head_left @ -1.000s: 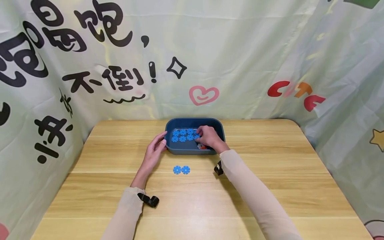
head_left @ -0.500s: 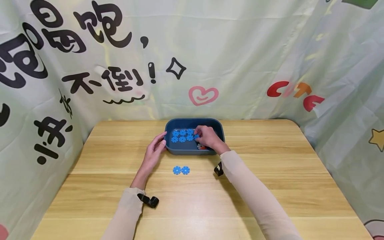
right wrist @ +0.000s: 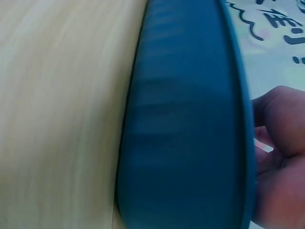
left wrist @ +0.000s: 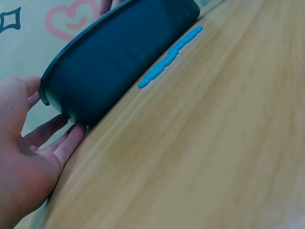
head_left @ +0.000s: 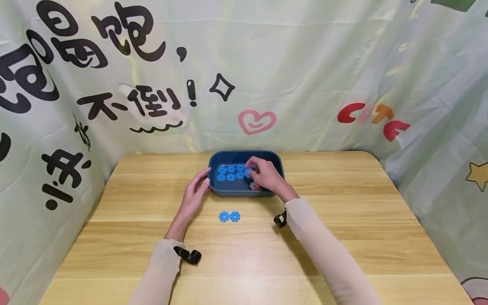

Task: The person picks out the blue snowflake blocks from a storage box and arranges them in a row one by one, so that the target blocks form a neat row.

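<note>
In the head view, a dark blue rectangular bin [head_left: 244, 194] stands at the back of the table. Several blue snowflake discs [head_left: 230, 177] lie in rows on its floor. My left hand [head_left: 195, 192] rests its fingertips on the bin's left end; the left wrist view shows the fingers [left wrist: 71, 143] spread against the bin wall [left wrist: 109, 62]. Inside the bin, my right hand [head_left: 266, 174] has curled thumb and forefinger at a blue snowflake disc [head_left: 247, 173] at the rows' right end. In the right wrist view the bin wall [right wrist: 186, 114] hides its fingertips.
Two joined blue snowflake discs [head_left: 229, 217] lie flat on the wooden table [head_left: 244, 262] in front of the bin. A red and white piece [head_left: 254, 186] is in the bin below my right hand. A printed cloth [head_left: 305, 76] hangs behind the table.
My right hand has shifted slightly left and up inside the bin, its wrist and sleeve turning a little to the right. The left hand has stayed at the bin's end.
</note>
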`<control>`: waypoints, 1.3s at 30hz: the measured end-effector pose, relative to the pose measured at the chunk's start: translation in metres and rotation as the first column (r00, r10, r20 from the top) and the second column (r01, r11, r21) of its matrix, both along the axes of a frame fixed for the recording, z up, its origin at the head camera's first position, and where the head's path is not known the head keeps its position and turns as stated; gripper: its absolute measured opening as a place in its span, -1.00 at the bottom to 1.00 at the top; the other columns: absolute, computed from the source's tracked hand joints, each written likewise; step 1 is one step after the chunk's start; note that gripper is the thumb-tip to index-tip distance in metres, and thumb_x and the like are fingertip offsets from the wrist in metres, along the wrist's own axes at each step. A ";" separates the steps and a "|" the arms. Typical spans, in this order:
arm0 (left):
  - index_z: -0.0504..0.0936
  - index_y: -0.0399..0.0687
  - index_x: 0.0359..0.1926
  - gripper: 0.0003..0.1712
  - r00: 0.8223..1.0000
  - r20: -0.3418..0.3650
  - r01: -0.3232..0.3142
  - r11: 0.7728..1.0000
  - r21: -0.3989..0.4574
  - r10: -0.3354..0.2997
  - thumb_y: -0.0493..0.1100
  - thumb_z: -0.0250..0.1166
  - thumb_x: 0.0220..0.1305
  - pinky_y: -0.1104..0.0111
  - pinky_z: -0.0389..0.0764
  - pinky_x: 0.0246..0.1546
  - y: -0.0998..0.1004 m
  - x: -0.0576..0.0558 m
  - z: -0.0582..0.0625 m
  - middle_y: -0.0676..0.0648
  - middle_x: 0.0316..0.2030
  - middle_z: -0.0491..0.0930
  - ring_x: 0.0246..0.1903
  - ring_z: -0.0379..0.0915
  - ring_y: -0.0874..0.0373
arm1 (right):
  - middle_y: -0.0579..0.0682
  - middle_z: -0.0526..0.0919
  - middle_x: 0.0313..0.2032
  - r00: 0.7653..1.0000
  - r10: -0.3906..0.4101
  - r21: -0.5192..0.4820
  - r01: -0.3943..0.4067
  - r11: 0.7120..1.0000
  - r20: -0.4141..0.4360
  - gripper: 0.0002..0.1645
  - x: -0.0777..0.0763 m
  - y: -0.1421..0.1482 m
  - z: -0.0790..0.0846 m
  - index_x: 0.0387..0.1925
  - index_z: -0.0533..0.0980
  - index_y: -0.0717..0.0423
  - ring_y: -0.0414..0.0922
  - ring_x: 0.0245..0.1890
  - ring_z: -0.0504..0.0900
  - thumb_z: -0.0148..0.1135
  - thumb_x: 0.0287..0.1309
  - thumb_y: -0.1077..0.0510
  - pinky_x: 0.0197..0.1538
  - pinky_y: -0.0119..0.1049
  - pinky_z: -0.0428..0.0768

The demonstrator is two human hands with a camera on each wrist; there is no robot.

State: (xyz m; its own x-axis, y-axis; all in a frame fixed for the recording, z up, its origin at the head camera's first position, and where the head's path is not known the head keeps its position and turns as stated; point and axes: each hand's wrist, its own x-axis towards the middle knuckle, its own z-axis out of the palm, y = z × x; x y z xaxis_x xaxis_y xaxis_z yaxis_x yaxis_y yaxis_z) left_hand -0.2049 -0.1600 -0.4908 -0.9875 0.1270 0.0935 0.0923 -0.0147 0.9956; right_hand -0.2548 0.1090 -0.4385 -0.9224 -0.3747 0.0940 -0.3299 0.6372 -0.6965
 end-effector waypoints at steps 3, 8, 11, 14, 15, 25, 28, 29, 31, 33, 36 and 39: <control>0.34 -0.15 0.50 -0.47 1.000 -0.003 0.002 1.000 -0.005 -0.002 -0.13 0.06 0.62 0.33 0.55 0.23 0.000 0.003 0.004 -0.20 0.48 0.26 0.40 0.30 -0.21 | 0.09 0.67 -0.18 1.000 -0.005 -0.051 0.004 0.999 -0.010 -0.77 0.005 0.001 0.002 0.07 0.58 0.23 -0.03 -0.38 0.65 0.14 0.47 0.30 -0.31 -0.25 0.64; 0.34 -0.13 0.51 -0.46 1.000 -0.003 0.004 1.000 -0.016 -0.004 -0.11 0.06 0.62 0.29 0.54 0.25 0.001 0.002 0.004 -0.18 0.48 0.26 0.40 0.30 -0.19 | 0.13 0.65 -0.17 1.000 -0.021 -0.151 0.024 0.988 0.018 -0.77 0.014 0.006 0.004 0.08 0.54 0.26 0.10 -0.30 0.77 0.14 0.47 0.33 -0.33 -0.26 0.72; 0.34 -0.12 0.51 -0.46 1.000 -0.002 0.007 1.000 -0.020 -0.007 -0.11 0.07 0.62 0.30 0.54 0.25 0.001 0.001 0.003 -0.17 0.49 0.26 0.39 0.31 -0.16 | 0.12 0.64 -0.19 0.999 -0.047 -0.196 0.049 0.979 0.016 -0.78 0.020 0.010 0.005 0.06 0.54 0.25 0.12 -0.31 0.78 0.18 0.44 0.34 -0.37 -0.27 0.73; 0.34 -0.12 0.51 -0.46 1.000 -0.003 0.008 1.000 -0.023 -0.008 -0.10 0.06 0.62 0.34 0.55 0.24 0.001 0.001 0.004 -0.16 0.49 0.25 0.39 0.31 -0.13 | 0.11 0.65 -0.21 0.998 -0.063 -0.216 0.060 0.975 -0.009 -0.78 0.024 0.012 0.006 0.05 0.55 0.24 0.06 -0.35 0.77 0.20 0.41 0.35 -0.35 -0.29 0.74; 0.34 -0.12 0.51 -0.46 1.000 -0.005 0.008 1.000 -0.023 -0.008 -0.10 0.06 0.62 0.36 0.55 0.23 0.001 0.001 0.004 -0.17 0.49 0.25 0.39 0.31 -0.14 | 0.11 0.66 -0.21 0.998 -0.066 -0.219 0.060 0.974 -0.019 -0.77 0.025 0.013 0.006 0.05 0.55 0.24 0.03 -0.35 0.76 0.21 0.41 0.36 -0.33 -0.30 0.74; 0.32 -0.16 0.51 -0.45 1.000 -0.006 0.011 1.000 -0.019 -0.011 -0.11 0.05 0.63 0.44 0.56 0.19 0.001 0.002 0.005 -0.19 0.49 0.24 0.40 0.28 -0.19 | 0.08 0.65 -0.26 0.997 -0.056 -0.283 0.040 0.958 -0.048 -0.73 0.042 0.018 0.012 0.10 0.56 0.22 0.16 -0.31 0.74 0.22 0.41 0.34 -0.34 -0.30 0.71; 0.32 -0.17 0.51 -0.45 1.000 -0.006 0.009 1.000 -0.019 -0.009 -0.11 0.05 0.63 0.43 0.55 0.19 0.001 0.002 0.005 -0.19 0.50 0.23 0.41 0.27 -0.20 | 0.08 0.65 -0.26 0.996 -0.061 -0.293 0.042 0.955 -0.058 -0.73 0.048 0.019 0.012 0.10 0.57 0.18 0.17 -0.36 0.71 0.22 0.42 0.32 -0.37 -0.32 0.68; 0.32 -0.17 0.51 -0.45 1.000 -0.006 0.008 1.000 -0.021 -0.008 -0.12 0.05 0.63 0.43 0.55 0.20 0.001 0.002 0.005 -0.18 0.50 0.23 0.41 0.27 -0.20 | 0.08 0.66 -0.26 0.996 -0.062 -0.298 0.042 0.954 -0.057 -0.73 0.050 0.019 0.012 0.10 0.57 0.17 0.18 -0.37 0.70 0.22 0.42 0.32 -0.38 -0.32 0.67; 0.32 -0.17 0.51 -0.46 1.000 -0.008 0.007 1.000 -0.022 -0.007 -0.12 0.05 0.63 0.43 0.55 0.20 0.001 0.002 0.006 -0.18 0.50 0.23 0.42 0.26 -0.19 | 0.10 0.66 -0.27 0.997 -0.059 -0.315 0.042 0.948 -0.044 -0.73 0.053 0.021 0.012 0.10 0.58 0.18 0.21 -0.40 0.67 0.23 0.41 0.32 -0.40 -0.32 0.67; 0.32 -0.16 0.51 -0.46 1.000 -0.008 0.007 1.000 -0.024 -0.007 -0.12 0.04 0.63 0.44 0.55 0.19 0.001 0.002 0.006 -0.18 0.50 0.23 0.42 0.27 -0.18 | 0.13 0.65 -0.29 0.998 -0.050 -0.334 0.036 0.942 -0.033 -0.71 0.056 0.022 0.011 0.11 0.57 0.21 0.21 -0.42 0.66 0.24 0.40 0.34 -0.41 -0.32 0.67; 0.33 -0.16 0.51 -0.46 1.000 -0.008 0.006 1.000 -0.020 -0.006 -0.13 0.05 0.63 0.44 0.56 0.19 0.001 0.002 0.005 -0.18 0.49 0.24 0.41 0.28 -0.18 | 0.12 0.62 -0.31 0.999 -0.048 -0.347 0.041 0.937 -0.013 -0.71 0.060 0.024 0.008 0.09 0.58 0.21 0.13 -0.42 0.65 0.27 0.36 0.35 -0.39 -0.32 0.68; 0.33 -0.16 0.51 -0.46 1.000 -0.008 0.008 1.000 -0.017 -0.008 -0.13 0.05 0.63 0.40 0.56 0.20 0.001 0.003 0.004 -0.19 0.49 0.25 0.39 0.30 -0.18 | 0.08 0.62 -0.26 0.998 -0.057 -0.335 0.052 0.941 -0.007 -0.67 0.065 0.026 0.007 0.09 0.60 0.17 -0.01 -0.37 0.64 0.32 0.31 0.37 -0.37 -0.35 0.68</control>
State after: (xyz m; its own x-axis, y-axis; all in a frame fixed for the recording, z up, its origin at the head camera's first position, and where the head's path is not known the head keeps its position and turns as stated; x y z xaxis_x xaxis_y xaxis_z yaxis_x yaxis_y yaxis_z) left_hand -0.2020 -0.1589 -0.4865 -0.9857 0.1366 0.0988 0.0999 0.0015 0.9950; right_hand -0.1899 0.1351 -0.4312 -0.9378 -0.2684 0.2203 -0.3141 0.3853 -0.8677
